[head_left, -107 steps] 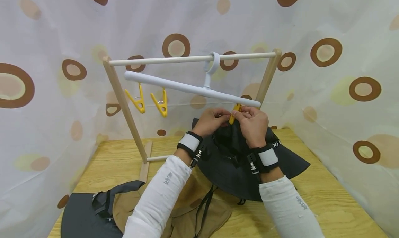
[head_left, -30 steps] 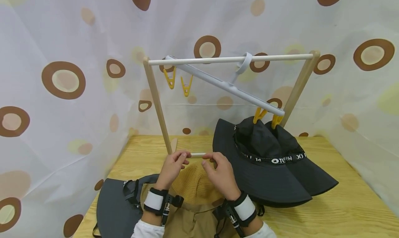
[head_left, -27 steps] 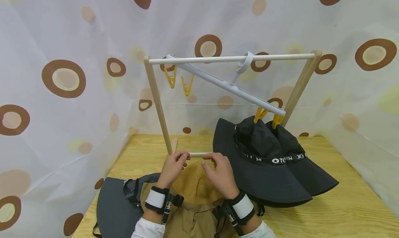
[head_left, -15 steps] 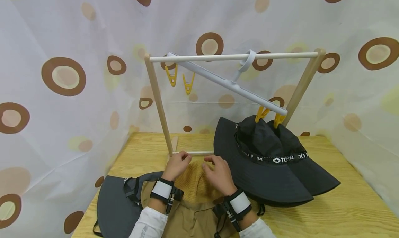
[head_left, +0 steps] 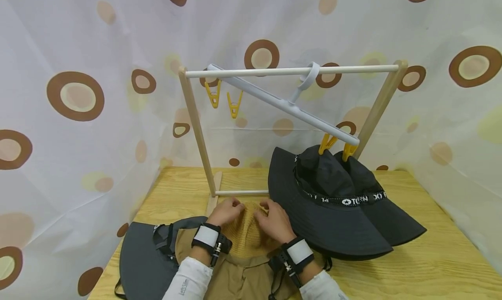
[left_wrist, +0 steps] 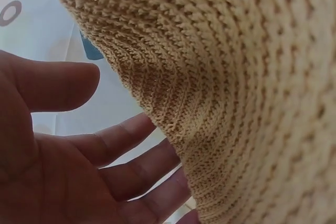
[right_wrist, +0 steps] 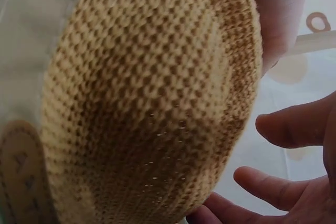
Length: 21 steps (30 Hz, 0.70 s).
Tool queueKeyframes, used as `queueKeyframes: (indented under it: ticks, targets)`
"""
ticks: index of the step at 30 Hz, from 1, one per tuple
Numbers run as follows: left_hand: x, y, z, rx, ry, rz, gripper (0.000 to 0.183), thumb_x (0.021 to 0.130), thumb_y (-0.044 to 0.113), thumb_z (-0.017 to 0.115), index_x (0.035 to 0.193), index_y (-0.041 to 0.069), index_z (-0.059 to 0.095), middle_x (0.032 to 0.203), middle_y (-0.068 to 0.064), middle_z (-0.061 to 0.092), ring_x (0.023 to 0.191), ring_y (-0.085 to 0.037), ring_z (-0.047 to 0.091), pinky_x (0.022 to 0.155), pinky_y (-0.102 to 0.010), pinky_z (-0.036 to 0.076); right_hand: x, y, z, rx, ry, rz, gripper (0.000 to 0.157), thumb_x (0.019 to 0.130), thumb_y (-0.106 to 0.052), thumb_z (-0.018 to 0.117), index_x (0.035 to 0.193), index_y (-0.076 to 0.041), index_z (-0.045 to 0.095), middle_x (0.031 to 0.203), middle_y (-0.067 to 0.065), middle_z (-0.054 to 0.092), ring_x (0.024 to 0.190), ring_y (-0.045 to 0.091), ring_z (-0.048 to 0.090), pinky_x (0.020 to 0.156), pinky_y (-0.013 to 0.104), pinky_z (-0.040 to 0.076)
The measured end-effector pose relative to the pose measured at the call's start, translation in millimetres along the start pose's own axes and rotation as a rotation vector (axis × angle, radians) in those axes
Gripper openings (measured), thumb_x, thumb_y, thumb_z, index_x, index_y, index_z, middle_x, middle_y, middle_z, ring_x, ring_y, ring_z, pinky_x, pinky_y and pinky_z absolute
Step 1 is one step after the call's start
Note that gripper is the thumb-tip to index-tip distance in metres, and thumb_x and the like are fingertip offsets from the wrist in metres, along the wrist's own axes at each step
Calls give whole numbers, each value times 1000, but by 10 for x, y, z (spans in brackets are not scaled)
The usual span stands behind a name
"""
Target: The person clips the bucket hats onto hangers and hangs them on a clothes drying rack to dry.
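Note:
A tan sun hat with a mustard knitted crown [head_left: 246, 234] and a khaki cloth brim [head_left: 235, 279] lies at the front of the table. My left hand [head_left: 227, 211] is at the crown's left side; in the left wrist view its thumb stands away from the knit and its fingers reach behind the edge. On the other side is my right hand [head_left: 275, 221], with thumb and fingers spread beside the knit in the right wrist view. A black wide-brimmed hat [head_left: 333, 221] hangs from two yellow clips [head_left: 327, 144] at the low right end of a tilted white hanger [head_left: 282, 104].
The hanger hooks over the white rail of a wooden rack [head_left: 198, 134]. Two more yellow clips [head_left: 234, 106] dangle from its raised left end. A dark grey hat [head_left: 147, 260] lies at the left, partly under the tan one. A spotted curtain [head_left: 117, 117] surrounds the wooden table [head_left: 423, 265].
Both hands have left the yellow clip at the black hat, which now hangs by two clips. They came to the knitted crown, the left hand moving slightly right and down in the last second.

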<state>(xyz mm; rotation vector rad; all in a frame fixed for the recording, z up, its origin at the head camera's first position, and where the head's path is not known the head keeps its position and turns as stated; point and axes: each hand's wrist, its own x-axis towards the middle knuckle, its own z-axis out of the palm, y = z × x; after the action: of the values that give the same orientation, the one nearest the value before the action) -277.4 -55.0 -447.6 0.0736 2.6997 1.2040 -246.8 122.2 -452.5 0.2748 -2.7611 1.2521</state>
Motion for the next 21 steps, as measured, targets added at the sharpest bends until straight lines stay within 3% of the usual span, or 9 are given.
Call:
queueKeyframes:
  ticks: [7,13,21]
  targets:
    - [49,-85,47,-97,-23,-59,41,101,28,52,124,-5,61,117,-20,64,102,-29,60,86,-44,50,-5,37,57,-30,-25,-1,36,92,-20,65,122,1,64,119,20,66,108,37,63,87,51,51]
    - [115,-163,103,-162,-22,-107,42,101,27,52,124,-6,62,125,-23,62,115,-36,59,96,-51,48,-23,59,75,-28,-18,-9,35,92,-20,66,120,1,65,118,20,68,108,37,64,88,51,51]
    - [164,-236,131,-237,-42,-112,40,101,18,48,129,-8,59,135,-26,57,130,-44,50,108,-56,42,-25,87,97,-37,-14,-8,34,92,-21,65,119,0,66,117,19,68,105,36,65,86,48,51]
